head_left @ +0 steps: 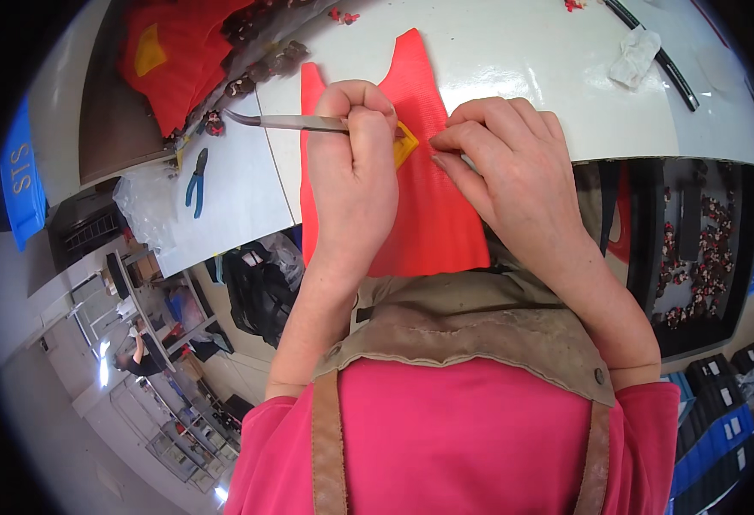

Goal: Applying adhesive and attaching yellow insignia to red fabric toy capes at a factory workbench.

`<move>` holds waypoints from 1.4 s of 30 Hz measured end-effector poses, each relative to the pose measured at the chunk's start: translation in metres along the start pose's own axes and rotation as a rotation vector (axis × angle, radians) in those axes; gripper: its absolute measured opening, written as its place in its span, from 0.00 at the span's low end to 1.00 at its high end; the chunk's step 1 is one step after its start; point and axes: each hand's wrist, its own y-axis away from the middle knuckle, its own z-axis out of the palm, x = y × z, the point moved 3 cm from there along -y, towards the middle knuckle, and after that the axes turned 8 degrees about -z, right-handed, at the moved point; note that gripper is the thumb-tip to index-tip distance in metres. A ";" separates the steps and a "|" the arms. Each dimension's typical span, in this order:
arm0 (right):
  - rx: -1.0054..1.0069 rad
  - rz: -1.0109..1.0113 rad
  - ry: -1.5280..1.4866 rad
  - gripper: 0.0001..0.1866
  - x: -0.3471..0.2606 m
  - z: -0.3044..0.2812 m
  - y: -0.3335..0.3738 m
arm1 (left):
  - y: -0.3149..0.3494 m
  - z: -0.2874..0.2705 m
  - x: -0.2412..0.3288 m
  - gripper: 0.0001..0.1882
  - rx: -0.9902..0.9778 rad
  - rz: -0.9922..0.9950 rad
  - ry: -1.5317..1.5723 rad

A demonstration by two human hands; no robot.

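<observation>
A bright red, ribbed piece shaped like a small vest lies over the table's near edge, its lower end hanging toward my apron. On its front is a yellow patch, partly covered by my left fingers. My left hand is closed around curved metal tweezers, whose bent tip points left, away from the patch. Just right of the patch, my right hand rests at the red piece with thumb and forefinger pinched together. Whatever is between those fingertips is too small to tell.
Blue-handled cutters lie on the left of the white table. Behind them, a brown bin holds more red pieces and dark small parts. A black pen-like stick and crumpled tissue lie far right. Below right stands a tray of small figures.
</observation>
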 end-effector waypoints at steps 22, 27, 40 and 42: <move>-0.038 0.192 0.378 0.09 0.078 -0.102 -0.006 | 0.002 -0.004 -0.002 0.07 -0.036 -0.005 0.027; -0.034 0.150 -0.027 0.08 0.038 -0.071 -0.030 | 0.004 -0.005 0.001 0.07 -0.064 -0.060 0.067; -0.237 -0.406 -0.097 0.13 0.003 0.008 -0.039 | 0.005 -0.009 -0.002 0.08 -0.061 -0.055 0.059; -0.233 -0.369 -0.125 0.13 0.004 0.012 -0.037 | 0.004 -0.009 -0.002 0.08 -0.061 -0.051 0.058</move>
